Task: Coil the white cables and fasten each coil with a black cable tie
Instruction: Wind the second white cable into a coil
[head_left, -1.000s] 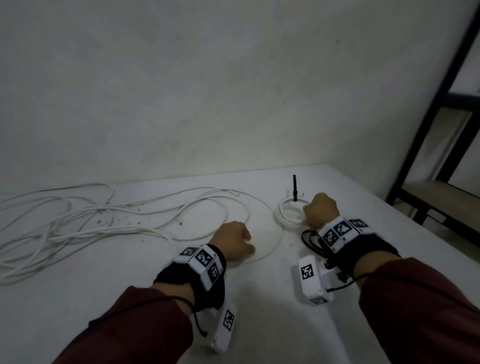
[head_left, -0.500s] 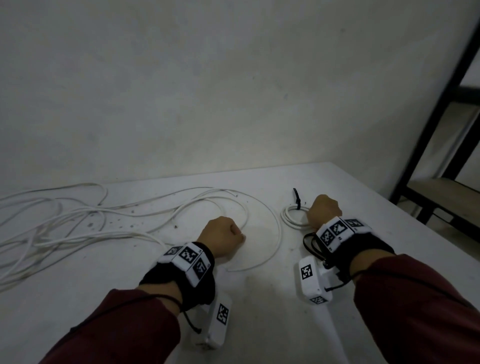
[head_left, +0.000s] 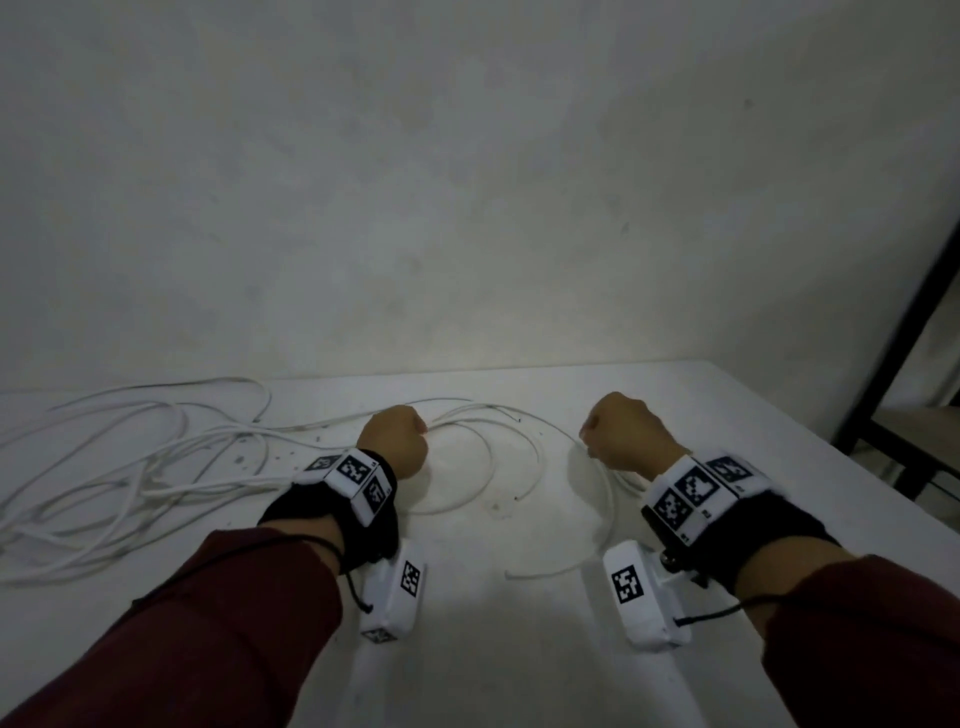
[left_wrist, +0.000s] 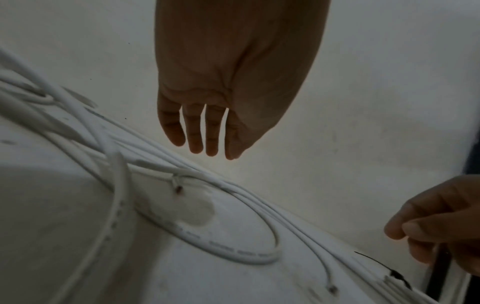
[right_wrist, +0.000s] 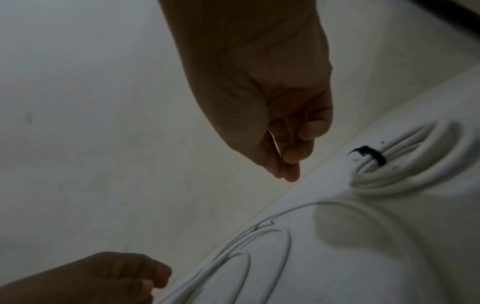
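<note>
A tangle of loose white cables (head_left: 130, 467) spreads over the left of the white table (head_left: 519, 649), with several ends curving between my hands. My left hand (head_left: 397, 441) hovers over these loops; in the left wrist view its fingers (left_wrist: 192, 131) hang relaxed and hold nothing. My right hand (head_left: 618, 431) is lifted and pinches one thin white cable (head_left: 605, 504), which trails toward me to its free end. The right wrist view shows that pinch (right_wrist: 285, 148) and, beyond it, a small finished coil (right_wrist: 415, 176) lying on the table with a black cable tie (right_wrist: 374, 156) around it.
A plain pale wall rises right behind the table. The table's right edge runs diagonally past my right wrist, and a black metal frame (head_left: 904, 364) stands beyond it. Dark specks dot the tabletop by the cables.
My right hand has let go of the tied coil, lifted, and now pinches a loose cable. My left hand moved further out over the cable loops. The head view has tilted up.
</note>
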